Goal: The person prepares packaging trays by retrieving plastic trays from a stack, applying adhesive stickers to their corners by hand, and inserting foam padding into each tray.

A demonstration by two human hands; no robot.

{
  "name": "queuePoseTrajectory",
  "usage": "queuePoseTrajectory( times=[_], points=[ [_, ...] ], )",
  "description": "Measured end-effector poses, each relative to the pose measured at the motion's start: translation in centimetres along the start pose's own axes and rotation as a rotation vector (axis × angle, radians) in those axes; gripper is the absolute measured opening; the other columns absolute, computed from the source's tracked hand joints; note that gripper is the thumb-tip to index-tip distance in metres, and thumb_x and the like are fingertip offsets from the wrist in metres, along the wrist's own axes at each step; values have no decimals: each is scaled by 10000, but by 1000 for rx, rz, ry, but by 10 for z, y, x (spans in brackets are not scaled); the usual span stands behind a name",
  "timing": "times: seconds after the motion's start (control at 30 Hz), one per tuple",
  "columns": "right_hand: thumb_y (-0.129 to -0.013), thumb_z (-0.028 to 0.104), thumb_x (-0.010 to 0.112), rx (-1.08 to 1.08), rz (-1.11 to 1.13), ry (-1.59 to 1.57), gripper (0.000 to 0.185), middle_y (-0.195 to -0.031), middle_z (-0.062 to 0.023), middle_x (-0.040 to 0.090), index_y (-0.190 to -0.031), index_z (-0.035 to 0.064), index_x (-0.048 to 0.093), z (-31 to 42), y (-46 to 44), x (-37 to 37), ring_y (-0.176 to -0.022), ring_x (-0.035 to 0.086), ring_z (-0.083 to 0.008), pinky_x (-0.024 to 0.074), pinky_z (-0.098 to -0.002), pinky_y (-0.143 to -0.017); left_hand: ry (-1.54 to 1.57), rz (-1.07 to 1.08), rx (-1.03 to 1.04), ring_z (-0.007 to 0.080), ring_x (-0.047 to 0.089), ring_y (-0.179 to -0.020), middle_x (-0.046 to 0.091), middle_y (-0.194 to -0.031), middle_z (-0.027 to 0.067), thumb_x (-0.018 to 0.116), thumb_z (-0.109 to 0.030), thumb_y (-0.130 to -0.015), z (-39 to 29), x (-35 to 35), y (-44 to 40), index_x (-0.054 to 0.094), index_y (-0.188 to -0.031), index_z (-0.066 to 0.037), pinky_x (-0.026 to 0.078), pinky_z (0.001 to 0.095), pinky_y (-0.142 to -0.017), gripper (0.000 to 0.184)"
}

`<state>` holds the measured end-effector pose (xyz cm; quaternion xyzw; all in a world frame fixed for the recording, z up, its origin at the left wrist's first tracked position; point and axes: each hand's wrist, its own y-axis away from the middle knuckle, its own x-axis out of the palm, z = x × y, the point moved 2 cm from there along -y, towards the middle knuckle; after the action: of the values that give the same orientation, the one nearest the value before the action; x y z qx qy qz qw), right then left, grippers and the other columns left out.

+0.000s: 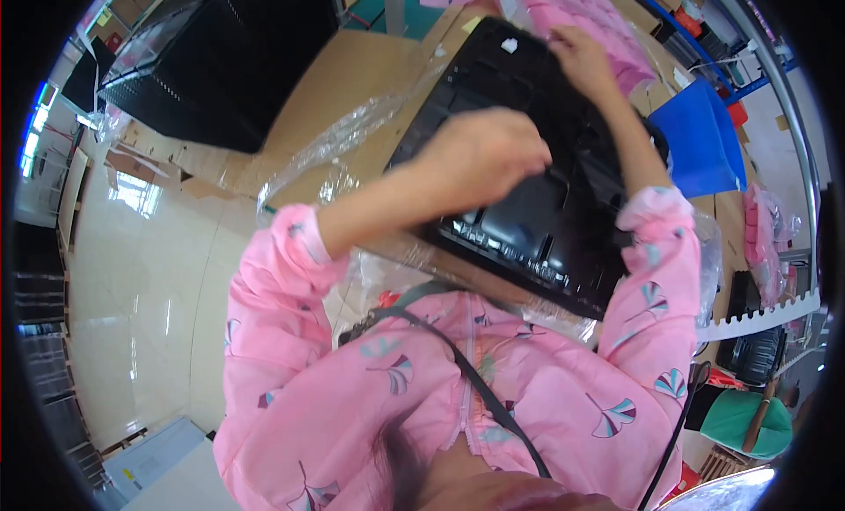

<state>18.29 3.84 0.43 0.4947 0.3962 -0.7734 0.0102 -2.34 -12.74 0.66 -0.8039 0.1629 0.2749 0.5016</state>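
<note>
A large black molded plastic panel [563,220] lies tilted on the cardboard-covered table in front of me, its ribbed and recessed side facing up. Over its middle is my left hand [484,154], closed with the fingers curled in and slightly smeared by motion; whatever it may hold is hidden. My right hand [583,64] is at the panel's far right edge, its fingers bent and pinched together. I cannot make out anything between those fingertips. A small white piece [509,45] sits on the panel's far end, left of my right hand.
Black panels [220,62] stand at the back left. Clear plastic wrap [339,137] lies along the cardboard [343,80]. Pink bubble wrap [585,18] is behind the panel, and a blue bin [700,137] stands at its right. A toothed white strip [761,317] juts in at right.
</note>
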Motion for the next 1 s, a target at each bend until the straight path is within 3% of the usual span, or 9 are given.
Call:
queuePoseTrajectory(
  times=[0.2, 0.37, 0.57, 1.0],
  points=[
    [-869, 79, 518, 284, 177, -323, 193, -899, -74, 612, -1027, -5, 590, 68, 111, -87, -778, 602, -124, 455, -228, -709, -84, 423, -305, 291, 589, -756, 617, -770, 102, 613, -99, -751, 20, -46, 17, 660, -820, -32, 467, 350, -676, 108],
    [-840, 21, 558, 348, 92, -418, 162, -903, -76, 612, -994, -9, 596, 91, 176, -105, -788, 598, -139, 461, -234, -704, -186, 528, -385, 286, 591, -783, 617, -793, 105, 608, -98, -749, 14, -43, 24, 673, -816, -37, 464, 347, -700, 111],
    [-827, -6, 573, 255, 15, -311, 131, -876, -81, 611, -953, -10, 608, 106, 193, -112, -761, 590, -135, 462, -220, -690, -275, 545, -408, 288, 594, -772, 615, -808, 105, 604, -83, -751, 9, -40, 25, 672, -811, -26, 467, 355, -707, 107],
    [-821, -15, 573, 251, 17, -357, 122, -826, -76, 608, -937, -19, 608, 105, 197, -111, -711, 572, -128, 460, -222, -645, -400, 582, -272, 293, 581, -761, 591, -806, 90, 577, -86, -787, 3, -35, 25, 633, -769, -19, 460, 365, -690, 89]
  ],
)
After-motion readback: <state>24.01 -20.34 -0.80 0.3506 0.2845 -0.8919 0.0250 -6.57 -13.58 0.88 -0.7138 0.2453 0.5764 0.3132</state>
